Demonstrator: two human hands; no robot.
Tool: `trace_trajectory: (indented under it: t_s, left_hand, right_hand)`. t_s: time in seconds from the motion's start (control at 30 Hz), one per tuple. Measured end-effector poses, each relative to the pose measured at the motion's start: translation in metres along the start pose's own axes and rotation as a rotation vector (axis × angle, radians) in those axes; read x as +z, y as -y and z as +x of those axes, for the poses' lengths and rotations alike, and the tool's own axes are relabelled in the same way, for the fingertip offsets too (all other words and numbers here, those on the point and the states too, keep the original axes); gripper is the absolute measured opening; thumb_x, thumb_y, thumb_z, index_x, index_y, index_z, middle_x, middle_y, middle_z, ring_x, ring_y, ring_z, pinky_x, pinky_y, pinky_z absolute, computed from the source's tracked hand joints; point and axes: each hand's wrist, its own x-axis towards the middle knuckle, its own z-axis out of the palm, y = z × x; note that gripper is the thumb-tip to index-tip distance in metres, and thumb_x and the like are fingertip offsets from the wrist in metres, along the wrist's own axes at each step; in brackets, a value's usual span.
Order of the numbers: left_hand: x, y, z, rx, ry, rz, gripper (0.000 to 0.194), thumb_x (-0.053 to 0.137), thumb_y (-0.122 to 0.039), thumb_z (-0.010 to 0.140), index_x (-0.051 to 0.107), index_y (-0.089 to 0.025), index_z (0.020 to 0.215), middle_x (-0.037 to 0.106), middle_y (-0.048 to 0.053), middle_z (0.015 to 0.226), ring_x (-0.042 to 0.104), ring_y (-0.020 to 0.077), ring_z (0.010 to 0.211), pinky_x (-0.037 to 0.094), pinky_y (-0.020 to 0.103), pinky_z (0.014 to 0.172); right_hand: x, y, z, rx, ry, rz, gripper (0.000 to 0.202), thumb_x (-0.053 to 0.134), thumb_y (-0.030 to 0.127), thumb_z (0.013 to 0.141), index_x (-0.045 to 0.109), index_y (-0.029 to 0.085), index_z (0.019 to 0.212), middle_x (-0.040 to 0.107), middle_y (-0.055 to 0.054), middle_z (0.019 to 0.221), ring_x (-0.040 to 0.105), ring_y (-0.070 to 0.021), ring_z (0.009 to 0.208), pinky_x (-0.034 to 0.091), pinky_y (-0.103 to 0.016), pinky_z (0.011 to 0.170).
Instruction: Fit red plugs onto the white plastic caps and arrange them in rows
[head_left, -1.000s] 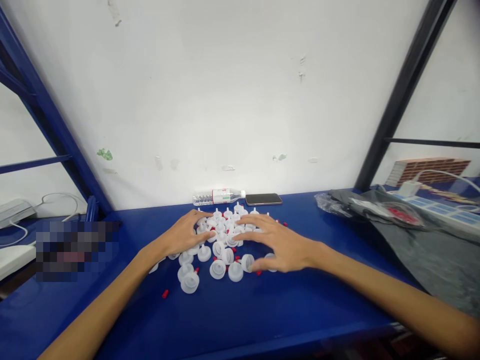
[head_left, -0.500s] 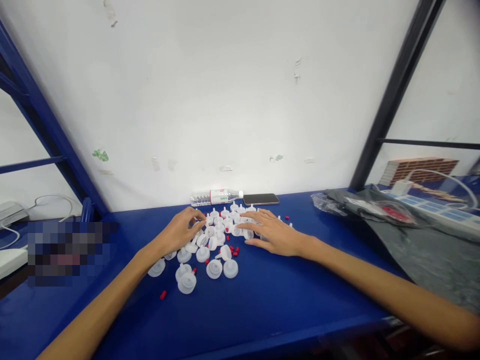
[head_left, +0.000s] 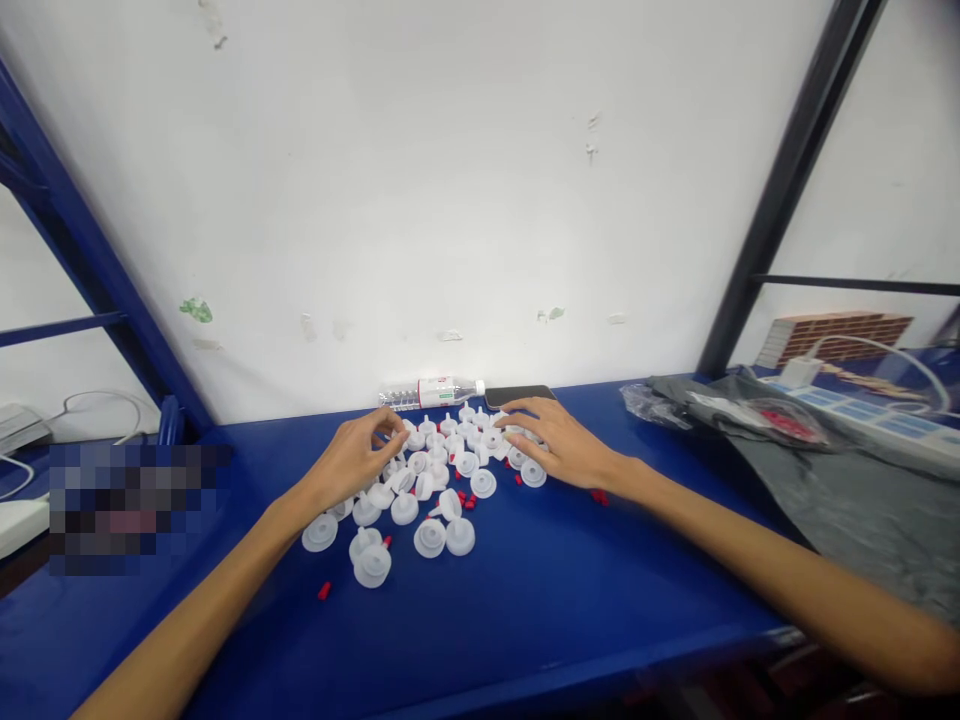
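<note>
A pile of white round plastic caps with spouts (head_left: 404, 508) lies on the blue table (head_left: 540, 610). Small red pieces (head_left: 324, 590) are scattered among and around them. My left hand (head_left: 356, 458) rests at the pile's left edge, thumb and forefinger pinched together at a white cap; whatever sits between the tips is too small to make out. Over the right side of the pile is my right hand (head_left: 562, 440), fingers apart and curved above several caps, with nothing seen in its grasp.
Behind the pile lie a clear bottle (head_left: 442, 392) and a dark phone (head_left: 517, 396). To the right are a grey plastic bag (head_left: 810, 490), a power strip (head_left: 855, 408) and a brick-patterned block (head_left: 840, 338). Blue and black frame posts stand at both sides.
My right hand has lifted slightly back toward the phone, uncovering caps and red pieces beneath it. My left hand has shifted slightly left and down, its fingertips still at the caps.
</note>
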Motion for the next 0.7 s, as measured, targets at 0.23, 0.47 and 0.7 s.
trace_trajectory:
  t_s: [0.23, 0.47, 0.7]
  left_hand:
    - [0.003, 0.003, -0.001, 0.046, -0.026, 0.061, 0.047, 0.054, -0.054, 0.095, 0.063, -0.026, 0.131, 0.071, 0.006, 0.11, 0.067, 0.0223, 0.086, 0.055, 0.039, 0.081]
    - [0.0, -0.007, -0.002, 0.061, -0.006, 0.035, 0.034, 0.059, -0.053, 0.092, 0.069, -0.023, 0.106, 0.074, 0.003, 0.101, 0.067, 0.0222, 0.091, 0.054, 0.036, 0.083]
    - [0.003, -0.003, -0.002, 0.095, 0.009, -0.005, 0.028, 0.062, -0.05, 0.091, 0.063, -0.023, 0.101, 0.072, 0.003, 0.103, 0.066, 0.0218, 0.093, 0.054, 0.037, 0.084]
  right_hand:
    - [0.005, 0.032, -0.001, -0.137, 0.184, 0.017, 0.046, 0.038, 0.046, 0.109, 0.053, 0.029, 0.149, 0.049, -0.008, 0.158, 0.036, -0.0274, 0.15, 0.021, -0.055, 0.124]
    - [0.011, 0.034, -0.001, -0.192, 0.191, -0.013, 0.041, 0.042, 0.043, 0.108, 0.06, 0.025, 0.141, 0.056, -0.011, 0.151, 0.044, -0.0264, 0.145, 0.025, -0.053, 0.122]
    - [0.009, 0.029, -0.002, -0.172, 0.162, -0.03, 0.035, 0.043, 0.039, 0.108, 0.063, 0.024, 0.134, 0.057, -0.012, 0.148, 0.044, -0.0264, 0.144, 0.026, -0.053, 0.122]
